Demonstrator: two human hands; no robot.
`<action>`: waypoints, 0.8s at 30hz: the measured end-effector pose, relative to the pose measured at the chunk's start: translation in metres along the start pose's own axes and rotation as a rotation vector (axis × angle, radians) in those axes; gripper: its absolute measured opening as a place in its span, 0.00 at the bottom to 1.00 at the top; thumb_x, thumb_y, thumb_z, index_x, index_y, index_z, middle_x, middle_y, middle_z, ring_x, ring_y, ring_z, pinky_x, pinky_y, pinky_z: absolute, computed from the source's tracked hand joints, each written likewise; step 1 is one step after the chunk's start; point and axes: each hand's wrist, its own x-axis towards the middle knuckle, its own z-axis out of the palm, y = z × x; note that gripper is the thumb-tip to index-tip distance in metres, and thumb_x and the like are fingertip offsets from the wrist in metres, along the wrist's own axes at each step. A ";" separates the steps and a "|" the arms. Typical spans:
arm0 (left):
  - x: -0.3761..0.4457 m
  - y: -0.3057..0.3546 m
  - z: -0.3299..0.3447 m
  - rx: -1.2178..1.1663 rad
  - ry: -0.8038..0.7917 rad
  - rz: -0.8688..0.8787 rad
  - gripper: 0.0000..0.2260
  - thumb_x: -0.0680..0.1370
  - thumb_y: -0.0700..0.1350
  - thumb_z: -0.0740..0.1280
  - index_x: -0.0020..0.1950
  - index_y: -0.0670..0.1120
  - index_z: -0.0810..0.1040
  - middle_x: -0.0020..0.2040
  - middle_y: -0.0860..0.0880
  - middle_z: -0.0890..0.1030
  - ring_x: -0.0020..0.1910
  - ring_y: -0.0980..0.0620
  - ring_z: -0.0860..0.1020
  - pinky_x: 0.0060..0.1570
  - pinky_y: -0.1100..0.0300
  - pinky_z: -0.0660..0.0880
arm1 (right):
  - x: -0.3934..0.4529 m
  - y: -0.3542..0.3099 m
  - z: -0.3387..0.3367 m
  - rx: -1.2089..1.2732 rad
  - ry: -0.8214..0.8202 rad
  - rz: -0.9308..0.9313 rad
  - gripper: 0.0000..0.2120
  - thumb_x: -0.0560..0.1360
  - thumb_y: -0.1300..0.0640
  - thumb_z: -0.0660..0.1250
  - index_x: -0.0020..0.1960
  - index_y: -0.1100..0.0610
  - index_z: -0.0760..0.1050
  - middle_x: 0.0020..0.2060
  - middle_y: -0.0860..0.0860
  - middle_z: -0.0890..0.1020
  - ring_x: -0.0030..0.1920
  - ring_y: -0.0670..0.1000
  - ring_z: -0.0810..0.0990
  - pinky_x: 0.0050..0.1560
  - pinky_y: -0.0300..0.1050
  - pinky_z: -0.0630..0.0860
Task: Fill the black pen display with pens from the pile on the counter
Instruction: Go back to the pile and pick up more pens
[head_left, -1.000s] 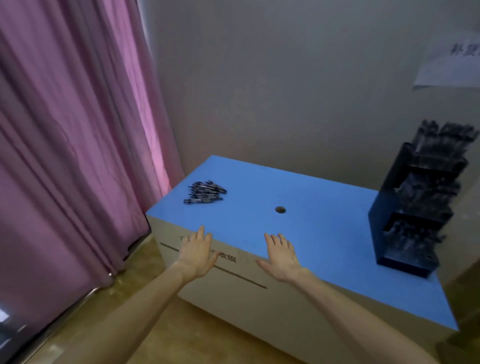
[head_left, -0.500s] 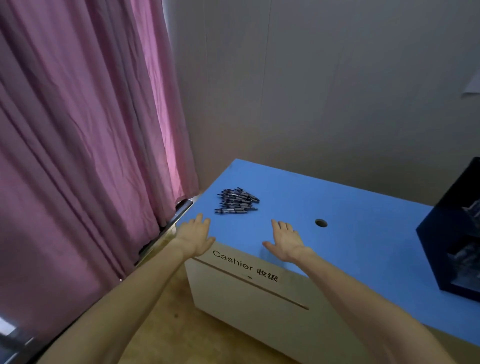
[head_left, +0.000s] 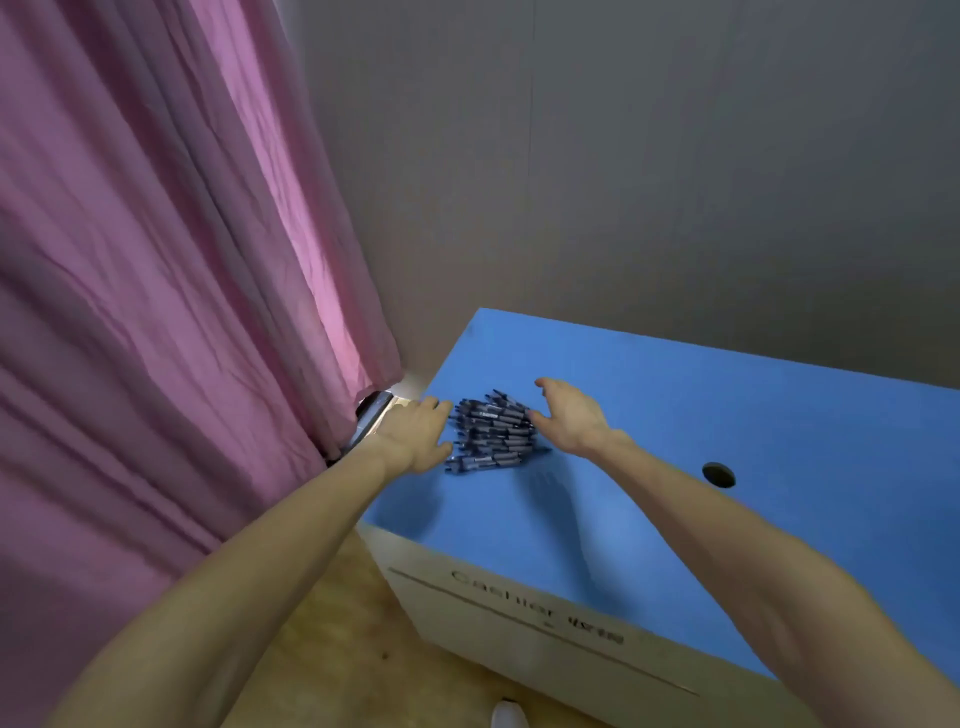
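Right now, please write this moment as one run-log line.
stage: reaching | left hand: open, beside pen pile | right hand: open, at pile's other side | counter: blue | display: not in view

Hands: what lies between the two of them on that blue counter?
In the head view, the pile of pens lies between the left hand and the right hand, on the blue counter. Both hands flank it with fingers open.

Both hands (head_left: 415, 434) (head_left: 569, 418) fwd, now flanking pen pile (head_left: 491, 431).

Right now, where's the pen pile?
Head view: pen pile lies on the blue counter near its left corner, between left hand and right hand.
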 end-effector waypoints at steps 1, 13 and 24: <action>0.018 -0.006 -0.001 -0.015 -0.017 0.009 0.25 0.82 0.55 0.62 0.75 0.44 0.65 0.68 0.43 0.73 0.64 0.41 0.75 0.57 0.47 0.72 | 0.016 0.001 0.001 0.021 -0.014 0.004 0.27 0.82 0.51 0.62 0.78 0.58 0.64 0.71 0.56 0.74 0.70 0.58 0.73 0.65 0.52 0.72; 0.167 -0.034 0.025 -0.102 -0.162 0.125 0.20 0.83 0.52 0.61 0.72 0.45 0.69 0.65 0.44 0.77 0.59 0.41 0.78 0.56 0.47 0.75 | 0.141 0.023 0.039 0.027 -0.266 0.097 0.21 0.80 0.48 0.67 0.70 0.54 0.72 0.64 0.51 0.80 0.63 0.55 0.78 0.60 0.48 0.74; 0.233 -0.045 0.053 -0.186 -0.255 0.294 0.17 0.84 0.53 0.62 0.70 0.49 0.73 0.66 0.48 0.76 0.62 0.45 0.76 0.54 0.53 0.72 | 0.175 0.028 0.060 -0.052 -0.342 0.179 0.24 0.73 0.42 0.75 0.64 0.50 0.76 0.56 0.48 0.81 0.56 0.52 0.79 0.50 0.45 0.75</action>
